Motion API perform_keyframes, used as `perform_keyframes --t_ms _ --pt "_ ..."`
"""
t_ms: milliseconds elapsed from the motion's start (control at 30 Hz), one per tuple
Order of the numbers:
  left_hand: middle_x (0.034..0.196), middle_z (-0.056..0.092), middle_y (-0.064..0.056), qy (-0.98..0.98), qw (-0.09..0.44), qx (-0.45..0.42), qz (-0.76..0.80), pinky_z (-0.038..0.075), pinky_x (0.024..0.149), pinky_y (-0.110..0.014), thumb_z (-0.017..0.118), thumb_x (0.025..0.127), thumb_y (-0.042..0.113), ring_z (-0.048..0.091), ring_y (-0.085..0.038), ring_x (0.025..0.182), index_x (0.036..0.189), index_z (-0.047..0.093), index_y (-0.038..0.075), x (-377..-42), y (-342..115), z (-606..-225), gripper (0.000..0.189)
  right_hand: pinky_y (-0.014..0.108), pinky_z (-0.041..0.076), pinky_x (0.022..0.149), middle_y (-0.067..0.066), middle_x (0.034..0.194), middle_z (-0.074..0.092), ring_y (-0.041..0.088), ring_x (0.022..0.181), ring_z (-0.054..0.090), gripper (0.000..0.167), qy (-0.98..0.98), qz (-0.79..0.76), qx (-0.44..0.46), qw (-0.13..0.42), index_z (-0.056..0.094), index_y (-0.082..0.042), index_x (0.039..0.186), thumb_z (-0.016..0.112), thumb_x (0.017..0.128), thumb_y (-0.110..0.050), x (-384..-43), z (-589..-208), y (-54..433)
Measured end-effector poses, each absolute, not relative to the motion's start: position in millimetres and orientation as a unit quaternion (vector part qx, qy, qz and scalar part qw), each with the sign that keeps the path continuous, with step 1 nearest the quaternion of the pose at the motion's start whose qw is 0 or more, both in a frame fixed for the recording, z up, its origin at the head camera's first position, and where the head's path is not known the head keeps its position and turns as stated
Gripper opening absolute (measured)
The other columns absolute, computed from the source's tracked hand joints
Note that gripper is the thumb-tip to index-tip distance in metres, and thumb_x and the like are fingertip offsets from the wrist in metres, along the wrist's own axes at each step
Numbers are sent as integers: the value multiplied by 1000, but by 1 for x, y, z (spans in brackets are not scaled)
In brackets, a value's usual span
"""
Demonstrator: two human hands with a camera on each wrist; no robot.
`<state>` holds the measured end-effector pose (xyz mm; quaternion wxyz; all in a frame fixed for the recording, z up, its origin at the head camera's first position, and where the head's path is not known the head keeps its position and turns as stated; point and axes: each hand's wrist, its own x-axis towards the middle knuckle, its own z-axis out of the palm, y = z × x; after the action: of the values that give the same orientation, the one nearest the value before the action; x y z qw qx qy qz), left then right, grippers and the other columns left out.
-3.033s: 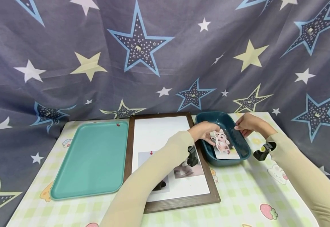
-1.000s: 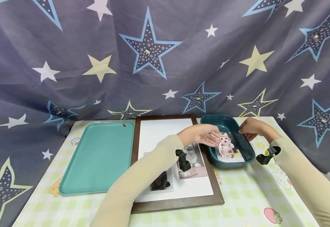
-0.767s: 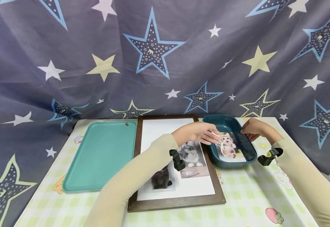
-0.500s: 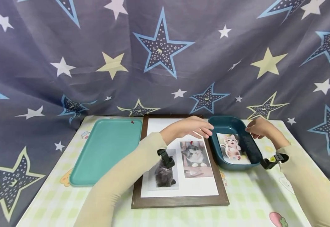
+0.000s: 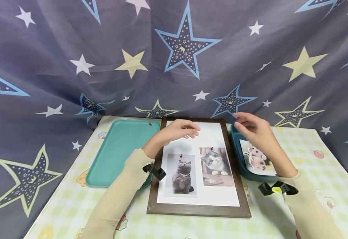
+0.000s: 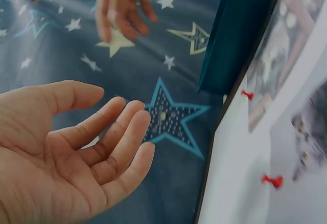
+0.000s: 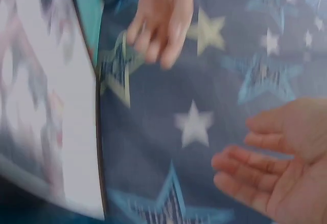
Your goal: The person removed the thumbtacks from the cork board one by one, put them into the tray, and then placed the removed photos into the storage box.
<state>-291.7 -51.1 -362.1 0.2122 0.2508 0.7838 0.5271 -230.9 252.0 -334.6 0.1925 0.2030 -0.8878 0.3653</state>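
My left hand (image 5: pixel 178 131), relaxed and holding nothing, hovers over the upper left of a brown-framed white board (image 5: pixel 215 209). In the left wrist view its palm and bent fingers show plainly. Over the dark blue basin (image 5: pixel 236 156) my right hand (image 5: pixel 256 132) hangs in the air, thumb and fingers apart, with nothing between them. Inside the basin lies a kitten photo (image 5: pixel 257 159). The board bears a dark grey cat photo (image 5: pixel 182 176) and a grey-and-white cat photo (image 5: pixel 217 167), with a red push pin (image 5: pixel 181 156) and another push pin (image 5: pixel 212 148) at their top edges.
A teal tray (image 5: pixel 117 152) lies left of the board, partly behind the left forearm, with a small red push pin (image 5: pixel 150 124) at its far right corner. A checked cloth (image 5: pixel 221 229) covers the table. Behind it hangs a star-patterned curtain (image 5: pixel 108 79).
My left hand has left the kitten photo in the basin and moved left over the board. My right hand has let go of the basin's right rim and risen leftward. The view has shifted.
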Motion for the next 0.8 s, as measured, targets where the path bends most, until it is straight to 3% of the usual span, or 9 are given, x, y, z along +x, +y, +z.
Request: perform_keyframes --t_ms 67,133,267,400,633,800 --pt "120 71 -12 787 191 257 528 54 101 -53 60 103 19 65 -38 114 129 67 5 -290 -59 -370 30 7 52 78 15 105 74 -5 91 63 34 -867 394 246 181 67 -6 132 67 98 -7 -225 -341 232" --pt "116 72 -12 789 170 261 530 53 101 -56 62 102 16 65 -40 111 126 68 4 -289 -66 -376 28 14 57 80 11 111 74 -1 95 66 36 -853 405 288 161 66 -7 134 67 98 -6 -221 -349 214" --pt "108 73 -13 804 135 285 504 58 92 -44 66 98 11 68 -35 103 118 72 1 -289 -77 -383 23 33 62 86 6 123 72 16 106 69 37 -838 399 355 112 66 -8 134 69 97 -7 -217 -368 187" --pt "102 75 -12 830 118 317 444 57 82 -29 68 95 8 69 -21 94 112 74 -2 -291 -82 -384 20 41 59 94 3 129 70 20 118 66 37 -839 359 402 77 68 -12 132 73 95 -13 -217 -385 172" --pt "95 74 -10 846 157 327 391 59 77 -27 70 93 7 70 -16 87 113 73 -1 -288 -92 -393 22 48 53 106 5 133 68 24 126 63 38 -854 260 449 44 70 -12 130 74 95 -28 -211 -408 156" --pt "97 71 -10 840 181 330 391 60 77 -27 73 91 3 69 -16 87 115 72 0 -289 -93 -402 25 51 52 107 8 139 65 26 129 61 45 -868 215 447 14 68 -12 134 74 95 -34 -209 -414 151"
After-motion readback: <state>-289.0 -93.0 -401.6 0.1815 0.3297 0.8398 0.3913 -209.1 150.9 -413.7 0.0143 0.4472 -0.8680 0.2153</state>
